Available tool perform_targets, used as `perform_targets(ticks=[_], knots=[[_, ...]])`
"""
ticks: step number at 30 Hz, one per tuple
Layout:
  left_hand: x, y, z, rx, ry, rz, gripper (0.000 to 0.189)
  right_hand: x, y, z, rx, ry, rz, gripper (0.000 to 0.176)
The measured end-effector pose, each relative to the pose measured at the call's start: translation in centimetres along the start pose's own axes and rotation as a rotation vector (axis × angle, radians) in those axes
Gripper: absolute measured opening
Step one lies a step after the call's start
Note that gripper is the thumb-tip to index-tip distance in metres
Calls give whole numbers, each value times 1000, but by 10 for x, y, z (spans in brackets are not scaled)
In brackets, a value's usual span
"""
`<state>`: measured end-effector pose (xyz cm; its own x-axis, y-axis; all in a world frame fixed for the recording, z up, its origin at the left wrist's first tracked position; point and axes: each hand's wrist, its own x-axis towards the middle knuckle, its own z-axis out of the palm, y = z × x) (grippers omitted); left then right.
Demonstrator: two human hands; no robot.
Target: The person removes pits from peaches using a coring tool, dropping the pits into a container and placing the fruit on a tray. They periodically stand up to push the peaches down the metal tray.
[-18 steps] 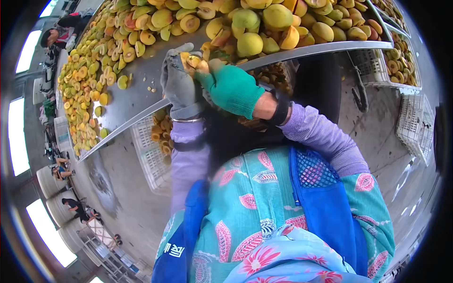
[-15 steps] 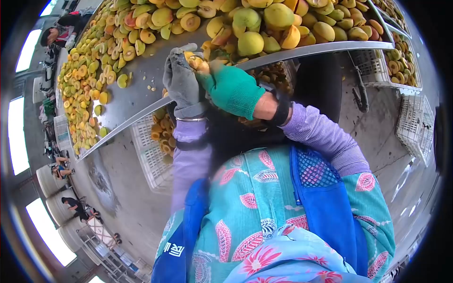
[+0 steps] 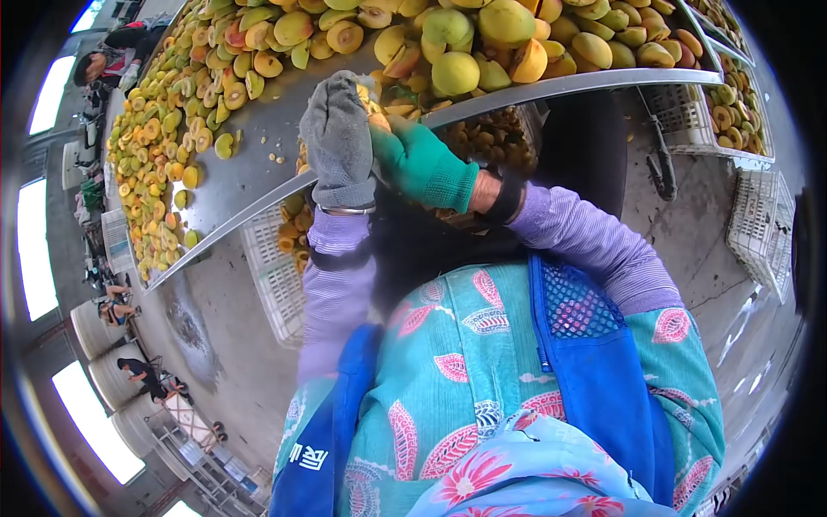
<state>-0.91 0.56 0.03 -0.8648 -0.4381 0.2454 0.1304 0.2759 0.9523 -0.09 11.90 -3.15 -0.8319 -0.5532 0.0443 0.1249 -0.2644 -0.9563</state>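
Head view: left hand (image 3: 338, 129) and right hand (image 3: 426, 164) closed around fruit piece (image 3: 376, 108)
Table rim (image 3: 594, 84) crosses just below; room leftward, beside heaped fruit (image 3: 202, 112).

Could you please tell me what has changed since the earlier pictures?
The gray-gloved left hand has turned inward, toward the green-gloved right hand, and covers more of the held fruit. No release is visible. The right hand stays beside that fruit; the heap looks unchanged.
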Motion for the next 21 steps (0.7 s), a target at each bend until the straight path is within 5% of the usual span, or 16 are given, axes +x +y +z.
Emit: perform_targets(ticks=[2,5,8,11,12,14,15,19,21], knots=[[1,3,-5,144,-61,18,30,-9,-41,-3,261,-134,340,38],[5,8,-9,248,-175,189,31,-8,-57,-2,304,-121,500,38],[10,31,-16,-175,-376,-341,30,-10,-56,-15,551,-274,591,39],[15,25,-14,237,-421,-30,32,-13,-45,-1,1085,-319,645,36],[22,20,-16,344,-573,215,33,-13,-43,-4,1159,-414,644,37],[30,16,-20,340,-673,111,35,-17,-46,-3,867,-329,614,36],[27,20,-18,228,-620,48,34,-18,-49,-2,723,-290,592,35],[9,32,-5,-275,-346,-394,36,-13,-53,1,969,-346,533,36],[1,30,-5,-301,-312,-315,41,-14,-56,-5,899,-361,590,36]])
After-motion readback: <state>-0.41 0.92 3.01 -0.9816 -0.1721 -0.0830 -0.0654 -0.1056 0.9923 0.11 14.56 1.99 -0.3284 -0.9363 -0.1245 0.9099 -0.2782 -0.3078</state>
